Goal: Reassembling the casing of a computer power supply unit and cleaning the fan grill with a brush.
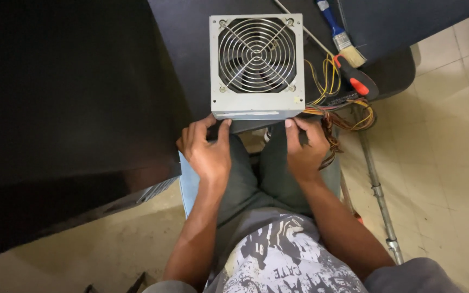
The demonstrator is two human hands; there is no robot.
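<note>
A grey metal power supply box [256, 103] with a round wire fan grille on top lies on a dark table [185, 49]. A bundle of yellow, red and black wires [348, 111] trails from its right side. My left hand [206, 147] touches the box's near left corner with fingers and thumb. My right hand [303, 145] rests against the near right corner, thumb up on the edge. Both hands sit at the table's front edge, above my lap.
A paintbrush with a blue handle [342, 37] and a red-and-black screwdriver [357, 81] lie right of the box. A large dark case [55, 108] fills the left. A metal pole [378, 190] runs along the tiled floor at right.
</note>
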